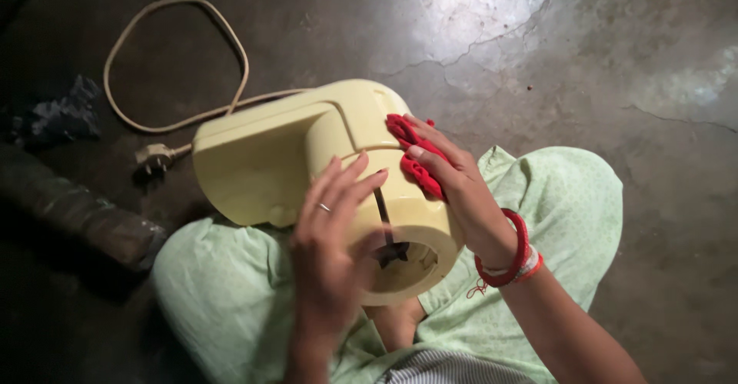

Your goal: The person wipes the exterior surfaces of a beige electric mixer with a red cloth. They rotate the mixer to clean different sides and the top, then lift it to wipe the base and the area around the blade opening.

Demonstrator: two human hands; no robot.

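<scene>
My right hand (461, 180) presses a red cloth (411, 157) on the yellow mixer base (292, 161); left hand (330, 238) steadies it, fingers flat. Balanced on my lap, it could roll off.

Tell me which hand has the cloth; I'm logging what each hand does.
The right hand, the one with red bangles at the wrist, presses a red cloth against the yellow appliance. The left hand, wearing a ring, rests bare on the casing.

Appliance base (307, 153) on the lap, cord (173, 61) and plug (154, 156) at ten o'clock, cloth (411, 157) pressed on its three o'clock side
</scene>
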